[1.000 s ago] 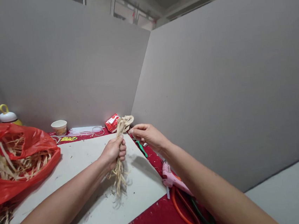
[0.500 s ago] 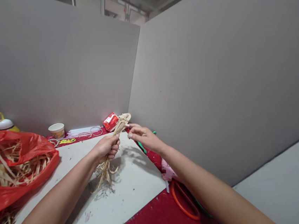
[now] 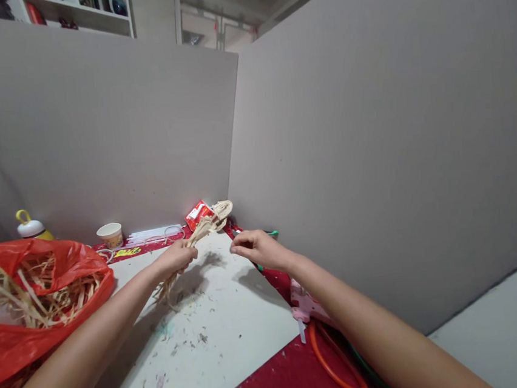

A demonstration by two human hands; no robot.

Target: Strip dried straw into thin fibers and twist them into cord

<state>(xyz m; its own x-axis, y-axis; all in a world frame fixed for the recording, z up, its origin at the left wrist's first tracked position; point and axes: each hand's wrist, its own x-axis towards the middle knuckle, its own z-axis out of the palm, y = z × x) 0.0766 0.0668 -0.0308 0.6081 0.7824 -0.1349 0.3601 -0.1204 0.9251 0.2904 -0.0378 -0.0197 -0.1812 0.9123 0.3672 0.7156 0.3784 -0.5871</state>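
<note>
My left hand (image 3: 177, 257) is wrapped around a bundle of dried husk strips (image 3: 203, 228), held tilted above the white board (image 3: 226, 337). The bundle's wider, coiled-looking head points away to the upper right, and loose ends hang below my fist. Right of it, apart from the bundle, is my right hand (image 3: 261, 248). Its thumb and fingertips are pinched together; whatever may be between them is too small to make out. A red packet (image 3: 197, 214) lies close behind the bundle's head.
A red plastic bag (image 3: 9, 355) full of husk strips is at left. Along the back stand a bottle (image 3: 31, 228), a paper cup (image 3: 111, 235) and white sticks (image 3: 148, 236). A pink glue gun (image 3: 303, 302) and an orange handle loop (image 3: 318, 356) lie near my right forearm. Grey partitions enclose the board.
My right hand has drawn away from the bundle, and its fingers have closed into a pinch. My left hand still grips the bundle, now tilted lower. The view has shifted slightly.
</note>
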